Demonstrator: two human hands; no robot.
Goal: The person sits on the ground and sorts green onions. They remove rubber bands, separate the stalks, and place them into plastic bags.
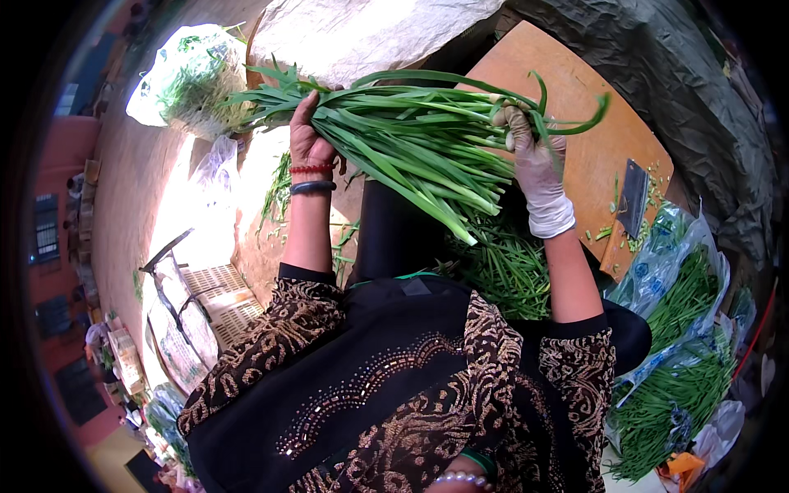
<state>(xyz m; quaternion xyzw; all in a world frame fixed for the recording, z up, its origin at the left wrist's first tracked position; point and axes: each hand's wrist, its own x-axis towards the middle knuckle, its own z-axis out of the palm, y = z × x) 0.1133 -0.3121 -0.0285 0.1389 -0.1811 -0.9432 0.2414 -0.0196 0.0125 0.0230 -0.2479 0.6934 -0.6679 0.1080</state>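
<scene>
A large bunch of long green leafy stalks [407, 129], like garlic greens, is stretched between my two hands. Its dark leafy tips are gripped by my bare left hand [313, 132], which wears a red bead bracelet and a dark bangle. On the other side my right hand [527, 132], in a pale thin glove, pinches the pale stem end, where a few leaves curl loosely around the fingers. Beyond my right hand lies a wooden board [555, 68]. A cleaver [632, 200] with a wooden handle rests on it among chopped green bits.
Loose greens [505, 265] lie between my legs. Clear plastic bags of greens [684, 370] stand at the right. Upper left is a translucent bag of greens [197, 74]; lower left, a perforated plastic crate [225, 299]. A grey tarp [684, 92] borders the board.
</scene>
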